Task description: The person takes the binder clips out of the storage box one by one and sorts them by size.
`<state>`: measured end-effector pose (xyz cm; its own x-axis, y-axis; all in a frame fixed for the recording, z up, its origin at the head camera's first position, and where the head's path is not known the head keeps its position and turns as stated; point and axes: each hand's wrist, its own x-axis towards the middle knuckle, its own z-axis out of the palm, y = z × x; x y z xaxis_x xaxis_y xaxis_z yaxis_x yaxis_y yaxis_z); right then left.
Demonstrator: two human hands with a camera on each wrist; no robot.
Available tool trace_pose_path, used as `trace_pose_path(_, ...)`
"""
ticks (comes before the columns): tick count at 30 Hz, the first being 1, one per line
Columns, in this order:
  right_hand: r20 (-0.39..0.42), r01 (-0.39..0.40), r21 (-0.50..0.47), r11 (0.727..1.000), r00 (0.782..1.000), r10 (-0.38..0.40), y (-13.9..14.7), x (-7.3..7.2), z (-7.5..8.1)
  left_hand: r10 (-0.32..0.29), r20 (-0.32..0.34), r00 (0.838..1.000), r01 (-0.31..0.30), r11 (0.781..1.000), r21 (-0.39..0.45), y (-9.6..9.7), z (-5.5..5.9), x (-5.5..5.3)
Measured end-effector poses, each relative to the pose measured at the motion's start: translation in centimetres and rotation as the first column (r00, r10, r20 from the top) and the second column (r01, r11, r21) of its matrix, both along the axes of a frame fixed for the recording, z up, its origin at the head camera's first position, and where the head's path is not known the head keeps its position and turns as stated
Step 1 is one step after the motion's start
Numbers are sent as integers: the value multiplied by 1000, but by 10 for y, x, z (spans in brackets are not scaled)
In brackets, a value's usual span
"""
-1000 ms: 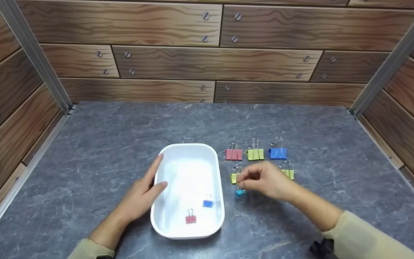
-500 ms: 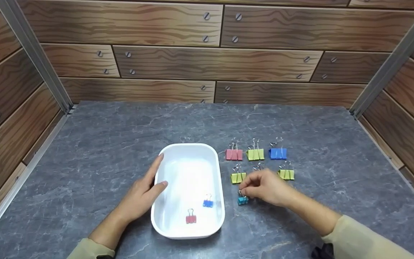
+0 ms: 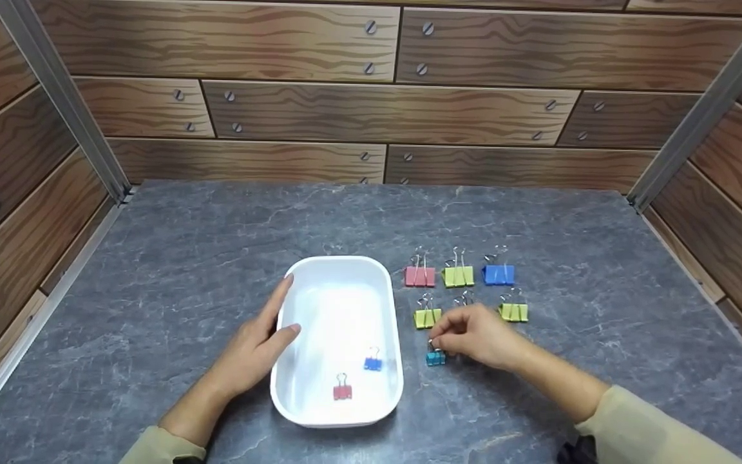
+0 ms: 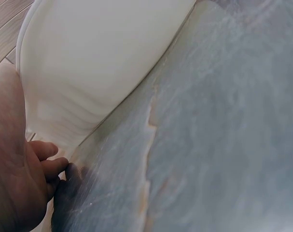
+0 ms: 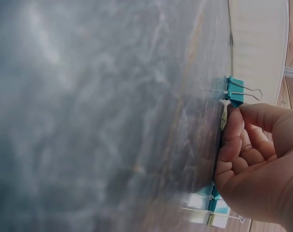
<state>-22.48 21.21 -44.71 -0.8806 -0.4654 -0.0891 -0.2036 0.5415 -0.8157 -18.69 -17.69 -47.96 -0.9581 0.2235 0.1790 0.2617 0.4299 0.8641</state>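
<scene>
My right hand [image 3: 484, 338] pinches a small teal binder clip [image 3: 435, 357] that stands on the table right of the white tray [image 3: 279, 386]. In the right wrist view, thumb and index fingertips meet at an edge of the teal body, its wire handles sticking out. My left hand [image 3: 252, 351] rests against the tray's left side, fingers along the outside and thumb over the rim. Inside the tray lie a small blue binder clip [image 3: 373, 364] and a small red binder clip [image 3: 342, 391]. The left wrist view shows mostly the tray's outer wall [image 4: 98, 58].
Behind my right hand stand larger binder clips in two rows: red [image 3: 420, 277], lime [image 3: 458, 277] and blue [image 3: 498, 275] at the back, lime [image 3: 427, 318] and lime [image 3: 513, 312] in front. Between those front two, wire handles [image 3: 464, 297] show above my hand. Wood-patterned walls enclose the table.
My right hand has brought the teal binder clip slightly nearer and down onto the table, uncovering the left lime clip. Over the last half second almost nothing moved. My left hand stayed put.
</scene>
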Motion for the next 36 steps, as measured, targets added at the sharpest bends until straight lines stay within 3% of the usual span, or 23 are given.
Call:
trace_pose_path(8, -1, 15, -4, 1000, 1000, -15, 0, 1, -1, 11, 42, 999, -10, 1000, -18, -1, 1, 0)
trace_pose_path(36, 43, 18, -6, 1000, 999, -18, 1, 4, 4, 15, 33, 999, -15, 1000, -15, 0, 1, 0)
